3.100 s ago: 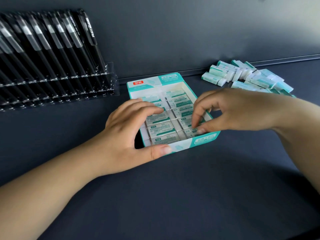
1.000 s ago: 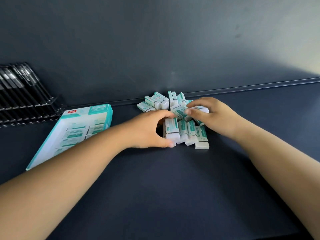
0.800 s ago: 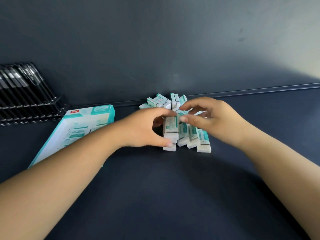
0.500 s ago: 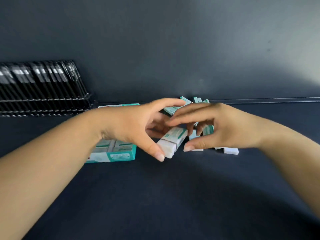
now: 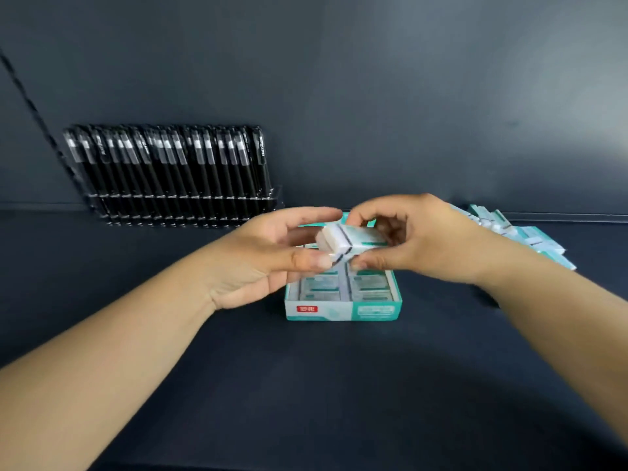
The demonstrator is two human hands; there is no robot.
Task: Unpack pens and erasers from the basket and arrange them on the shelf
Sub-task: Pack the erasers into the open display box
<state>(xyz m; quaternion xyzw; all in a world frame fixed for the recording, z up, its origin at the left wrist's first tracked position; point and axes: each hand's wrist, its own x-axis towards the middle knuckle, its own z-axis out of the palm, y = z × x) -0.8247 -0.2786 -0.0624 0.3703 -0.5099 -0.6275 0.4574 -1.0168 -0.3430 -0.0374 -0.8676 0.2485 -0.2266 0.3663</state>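
Head view: both hands hold a small stack of erasers (image 5: 350,241) just above the open eraser box (image 5: 343,309). Left hand (image 5: 268,256) pinches the near end between thumb and fingers; right hand (image 5: 414,239) curls round the far end. Two-ended grip probably keeps the loose stack squared so it drops into the box without fanning. Box sits mid-shelf (image 5: 339,385), rows already filled at the front. Loose eraser pile (image 5: 520,232) lies to the right by the back wall; pens (image 5: 170,171) racked upright in a clear holder at left, out of reach.
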